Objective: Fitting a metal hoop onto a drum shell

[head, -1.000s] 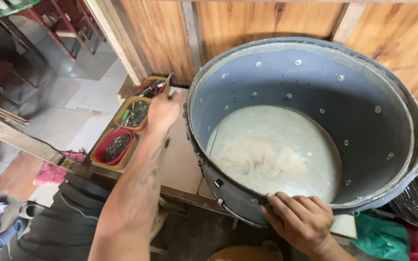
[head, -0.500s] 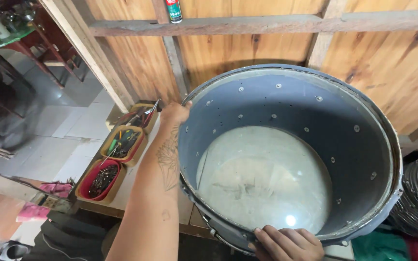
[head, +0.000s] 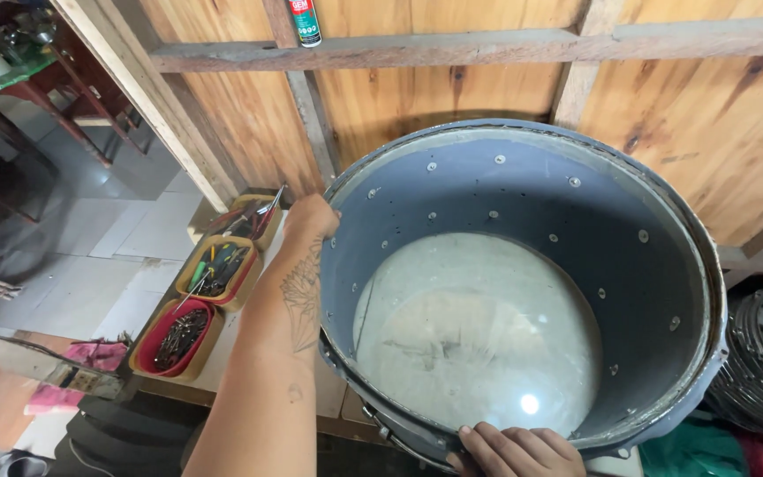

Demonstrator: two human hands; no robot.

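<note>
Now both hands hold the grey drum [head: 523, 291]: the left hand [head: 311, 216] curls over its far-left rim, the right hand [head: 516, 449] grips the near rim, fingers closed over the edge (its palm seems cut off by the frame). That drum sits tilted on the bench [head: 328, 397], open toward the camera. Three small trays of tools [head: 209, 283] lie left of it, below a wooden wall [head: 452, 88].

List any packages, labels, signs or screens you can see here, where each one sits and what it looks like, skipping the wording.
Spray can: stands on the wooden wall rail at the top, left of centre; a cylinder with a label in red and green bands and a dark base.
No signs or screens are in view.
The big grey drum and the small trays of tools carry no visible labels.
</note>
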